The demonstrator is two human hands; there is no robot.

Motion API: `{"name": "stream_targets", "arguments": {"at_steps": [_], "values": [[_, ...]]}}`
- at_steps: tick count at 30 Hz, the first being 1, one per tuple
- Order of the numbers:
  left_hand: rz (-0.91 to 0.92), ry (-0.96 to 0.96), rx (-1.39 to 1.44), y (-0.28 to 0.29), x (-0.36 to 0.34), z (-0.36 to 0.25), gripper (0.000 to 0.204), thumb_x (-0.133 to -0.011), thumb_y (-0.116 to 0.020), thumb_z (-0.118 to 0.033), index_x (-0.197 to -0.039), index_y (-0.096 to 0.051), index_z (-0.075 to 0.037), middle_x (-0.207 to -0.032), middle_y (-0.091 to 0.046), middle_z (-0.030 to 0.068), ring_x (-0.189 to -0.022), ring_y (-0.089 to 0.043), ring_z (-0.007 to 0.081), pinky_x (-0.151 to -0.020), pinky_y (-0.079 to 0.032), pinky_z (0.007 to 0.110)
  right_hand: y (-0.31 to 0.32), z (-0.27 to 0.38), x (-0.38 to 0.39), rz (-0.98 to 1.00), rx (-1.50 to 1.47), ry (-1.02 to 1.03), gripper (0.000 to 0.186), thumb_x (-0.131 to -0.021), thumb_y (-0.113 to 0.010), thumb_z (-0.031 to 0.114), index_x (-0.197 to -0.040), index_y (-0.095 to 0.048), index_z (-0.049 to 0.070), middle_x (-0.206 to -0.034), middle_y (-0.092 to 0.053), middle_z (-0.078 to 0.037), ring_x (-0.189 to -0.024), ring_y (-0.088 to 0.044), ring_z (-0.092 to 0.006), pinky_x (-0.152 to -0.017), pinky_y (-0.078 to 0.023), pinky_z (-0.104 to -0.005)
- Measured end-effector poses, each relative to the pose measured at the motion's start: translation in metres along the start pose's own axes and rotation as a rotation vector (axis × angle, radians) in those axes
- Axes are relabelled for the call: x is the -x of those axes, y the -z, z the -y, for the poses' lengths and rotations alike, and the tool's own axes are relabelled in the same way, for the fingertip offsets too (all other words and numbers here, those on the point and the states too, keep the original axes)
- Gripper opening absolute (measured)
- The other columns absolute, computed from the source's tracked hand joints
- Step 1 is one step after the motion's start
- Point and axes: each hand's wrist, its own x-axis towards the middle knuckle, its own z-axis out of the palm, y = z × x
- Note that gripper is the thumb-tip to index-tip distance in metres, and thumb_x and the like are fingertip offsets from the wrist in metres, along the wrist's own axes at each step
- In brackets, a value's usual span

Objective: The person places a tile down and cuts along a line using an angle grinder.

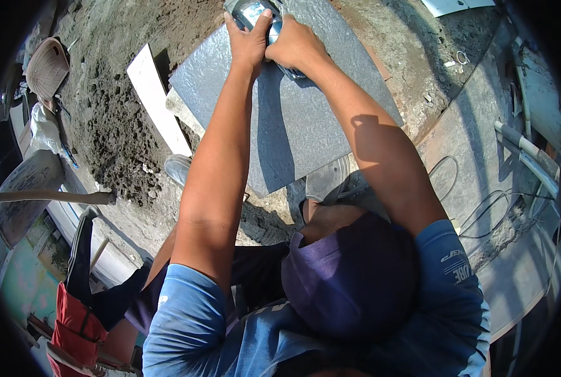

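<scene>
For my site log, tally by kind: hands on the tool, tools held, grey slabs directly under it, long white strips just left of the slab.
Left hand and right hand: 2
Hand-held tool: 1
Grey slab: 1
White strip: 1
Total: 5

Beneath your left hand (249,45) and right hand (296,45): one grey slab (330,119), stone-like, finely textured, with a low sheen. Within your grip: one hand tool (255,10), its casing smooth and glossy, brightly reflective on top. Left of your left hand: one white strip (158,94), smooth and matt, material unclear; beyond it, soil (120,125), rough and crumbly. Nearer you than both hands: your blue shirt (186,308), soft creased cloth with a slight sheen; purple cloth (349,276), matt, finely woven. Far right of your right hand: pale pipes (525,147), smooth.
</scene>
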Motion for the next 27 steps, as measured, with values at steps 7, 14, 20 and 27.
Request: {"name": "stream_targets", "arguments": {"at_steps": [7,14,20,27], "values": [[0.03,-0.02,0.018,0.002,0.0,-0.006,0.109,-0.088,-0.082,-0.027,-0.16,-0.003,-0.003,-0.125,-0.061,0.0235,-0.107,-0.066,0.0283,-0.088,-0.058,0.04,0.0,0.002,-0.002,-0.008,-0.003,0.012,0.07,-0.071,-0.077,0.021,-0.133,-0.055,-0.005,-0.11,-0.071,-0.027,-0.102,-0.073,-0.0386,-0.091,-0.058,-0.0483],[0.022,0.035,0.002,-0.002,0.007,-0.017,0.119,-0.086,-0.084,-0.028,-0.161,0.004,0.001,-0.133,-0.056,0.0289,-0.11,-0.064,0.0281,-0.09,-0.055,0.035,0.003,0.005,-0.002,-0.008,-0.017,0.0,0.073,-0.071,-0.078,0.02,-0.135,-0.053,-0.006,-0.112,-0.07,-0.028,-0.102,-0.073,-0.0393,-0.091,-0.058,-0.0489],[0.042,0.02,0.018,0.001,0.001,-0.015,0.118,-0.086,-0.084,-0.028,-0.161,0.003,0.001,-0.132,-0.056,0.0287,-0.109,-0.064,0.0278,-0.091,-0.055,0.035,0.008,0.009,-0.004,0.073,-0.04,-0.043,0.073,-0.073,-0.076,0.02,-0.136,-0.051,-0.004,-0.121,-0.068,-0.027,-0.115,-0.068,-0.0404,-0.099,-0.055,-0.048],[0.03,0.026,0.035,-0.002,0.003,-0.021,0.11,-0.087,-0.082,-0.023,-0.161,-0.003,-0.001,-0.128,-0.059,0.0236,-0.105,-0.065,0.0251,-0.087,-0.056,0.034,0.013,0.013,-0.005,0.074,-0.035,-0.059,0.077,-0.073,-0.076,0.019,-0.141,-0.047,-0.006,-0.12,-0.068,-0.029,-0.113,-0.068,-0.0408,-0.098,-0.054,-0.0495]]}}
